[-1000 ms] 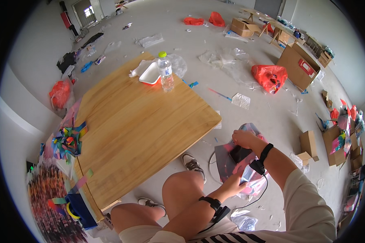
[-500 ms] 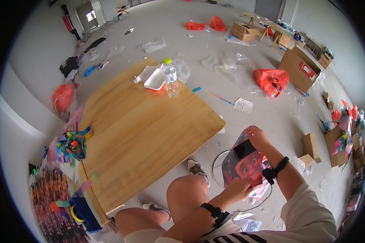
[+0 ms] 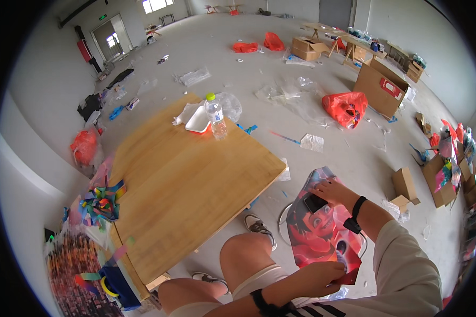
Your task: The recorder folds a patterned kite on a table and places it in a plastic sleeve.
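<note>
A printed sheet (image 3: 316,240) with a red cartoon figure is spread out to the right of my knees. On its upper part rests a dark, phone-like rectangle (image 3: 314,203). My right hand (image 3: 333,191) lies over the far end of the sheet beside this rectangle, fingers stretched out. Closer to my body, my left hand (image 3: 325,277) pinches the sheet's near right corner, which lifts a little. A thin curved metal rim (image 3: 283,224) shows at the sheet's left edge; what it belongs to is hidden.
On the wooden table (image 3: 195,179) at left stand a clear bottle (image 3: 217,119) with a yellow-green cap and a white tray (image 3: 198,120). Colourful ribbons (image 3: 101,203) hang by its left edge. A red plastic bag (image 3: 345,109) and cardboard boxes (image 3: 380,87) lie on the floor.
The sheet now lies flatter and shows more of its picture. My left hand has moved nearer to my body, and my right hand has come down onto the sheet with fingers extended.
</note>
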Demonstrator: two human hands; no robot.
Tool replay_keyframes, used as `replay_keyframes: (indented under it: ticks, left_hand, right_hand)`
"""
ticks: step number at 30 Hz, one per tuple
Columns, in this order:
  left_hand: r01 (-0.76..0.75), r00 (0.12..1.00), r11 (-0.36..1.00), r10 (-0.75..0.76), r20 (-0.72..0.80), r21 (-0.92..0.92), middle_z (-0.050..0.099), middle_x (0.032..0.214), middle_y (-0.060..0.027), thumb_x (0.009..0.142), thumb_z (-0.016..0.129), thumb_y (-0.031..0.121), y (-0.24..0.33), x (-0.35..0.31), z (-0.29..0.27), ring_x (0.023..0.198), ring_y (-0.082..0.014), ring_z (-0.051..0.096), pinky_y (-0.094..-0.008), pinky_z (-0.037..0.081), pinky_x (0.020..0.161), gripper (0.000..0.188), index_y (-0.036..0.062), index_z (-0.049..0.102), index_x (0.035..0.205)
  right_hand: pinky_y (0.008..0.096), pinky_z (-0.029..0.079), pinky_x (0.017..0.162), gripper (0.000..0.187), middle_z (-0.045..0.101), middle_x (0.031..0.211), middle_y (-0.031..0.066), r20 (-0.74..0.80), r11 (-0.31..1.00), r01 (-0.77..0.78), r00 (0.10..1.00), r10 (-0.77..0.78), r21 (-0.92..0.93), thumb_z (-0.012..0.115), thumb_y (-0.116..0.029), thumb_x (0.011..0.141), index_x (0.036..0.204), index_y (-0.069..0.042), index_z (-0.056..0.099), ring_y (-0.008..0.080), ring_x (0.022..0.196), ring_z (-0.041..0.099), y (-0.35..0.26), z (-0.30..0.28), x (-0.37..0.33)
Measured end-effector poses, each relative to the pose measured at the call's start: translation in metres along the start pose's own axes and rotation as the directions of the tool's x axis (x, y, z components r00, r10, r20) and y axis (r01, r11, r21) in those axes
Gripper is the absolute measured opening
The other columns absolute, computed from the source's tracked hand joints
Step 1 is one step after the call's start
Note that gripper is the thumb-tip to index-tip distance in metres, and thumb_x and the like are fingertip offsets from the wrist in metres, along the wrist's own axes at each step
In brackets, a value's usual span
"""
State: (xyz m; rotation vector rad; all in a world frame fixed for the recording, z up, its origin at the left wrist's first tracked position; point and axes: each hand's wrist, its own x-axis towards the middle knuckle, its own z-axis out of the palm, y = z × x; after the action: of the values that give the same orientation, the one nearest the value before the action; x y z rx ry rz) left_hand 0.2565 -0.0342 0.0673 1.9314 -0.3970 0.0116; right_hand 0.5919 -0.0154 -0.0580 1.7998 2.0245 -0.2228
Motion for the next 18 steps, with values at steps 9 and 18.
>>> replay_keyframes:
  ticks: [9,18]
  left_hand:
    - [-0.040,0.942,0.996,0.010,-0.336,-0.084,0.061,0.094,-0.0117,0.093,0.070,0.011,0.050,-0.081,-0.047,0.078,-0.0306,0.060,-0.0396,0.048,0.071,0.015,0.0002,0.067,0.103]
    - [-0.082,0.159,0.926,-0.353,-0.922,-0.369,0.070,0.110,-0.0061,0.085,0.078,0.007,0.138,-0.215,-0.049,0.103,-0.0176,0.065,-0.0339,0.053,0.087,0.052,0.0004,0.063,0.134]
  right_hand:
    - [0.0487,0.039,0.116,0.092,0.059,0.135,0.0084,-0.236,0.985,0.167,0.960,-0.151,0.048,0.089,-0.026,0.073,0.154,-0.020,0.046,0.0302,0.132,0.054,-0.006,0.027,-0.052]
    - [0.0420,0.042,0.116,0.075,0.062,0.137,0.0174,0.011,-0.285,-0.047,0.992,-0.126,0.957,0.040,-0.068,0.106,0.157,-0.013,0.045,0.0280,0.129,0.061,-0.100,-0.030,-0.093]
